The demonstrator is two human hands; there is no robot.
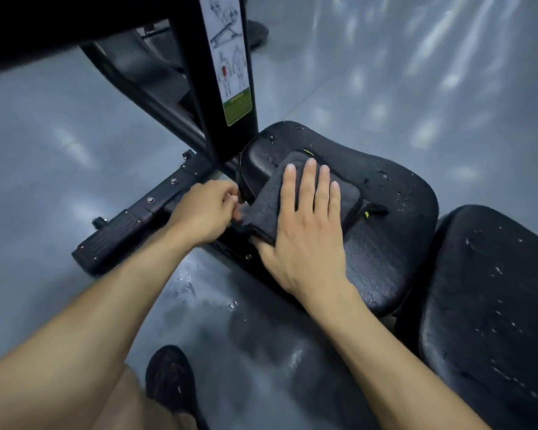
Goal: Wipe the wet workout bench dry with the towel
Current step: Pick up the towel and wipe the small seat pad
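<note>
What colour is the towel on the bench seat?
Dark grey, nearly black, with small yellow-green tags at its edge; the towel shows only in the head view.

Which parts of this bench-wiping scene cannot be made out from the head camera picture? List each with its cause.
- Seat pad under the towel: covered by towel and right hand.
- Left hand fingertips: curled at the towel's edge, blurred.
- Back pad: cut off by the right edge.
- Instruction sticker text: too small.
</note>
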